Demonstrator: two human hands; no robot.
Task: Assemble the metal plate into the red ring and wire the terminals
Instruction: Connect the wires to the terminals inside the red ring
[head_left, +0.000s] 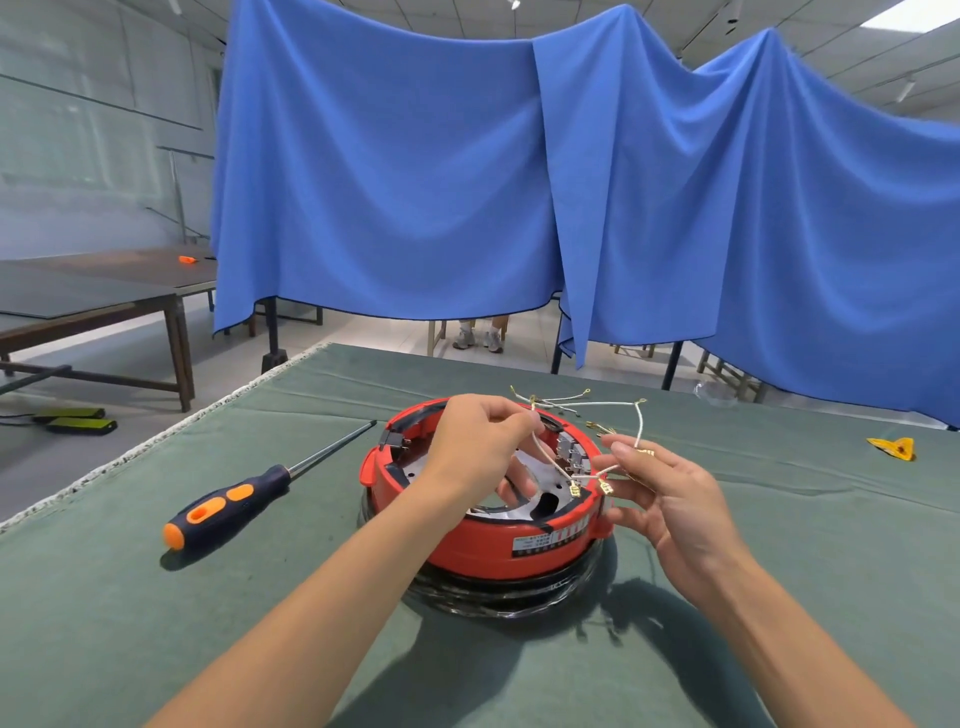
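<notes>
The red ring (488, 545) stands on a black base in the middle of the green table. Inside it lies the silvery metal plate (524, 506), partly hidden by my left hand. Above the ring's far side my left hand (480, 441) pinches a white wire (545, 452) between thumb and forefinger. To the right of the ring my right hand (670, 493) holds another white wire (638, 431) in its fingertips. Brass terminals (589, 487) dangle from the wires over the plate. More wire ends with ring lugs (571, 400) stick out behind the ring.
A screwdriver (244, 493) with a dark and orange handle lies left of the ring, tip pointing away. A yellow scrap (893, 448) sits at the far right of the green table cover (156, 597). A blue curtain (519, 182) hangs behind the table.
</notes>
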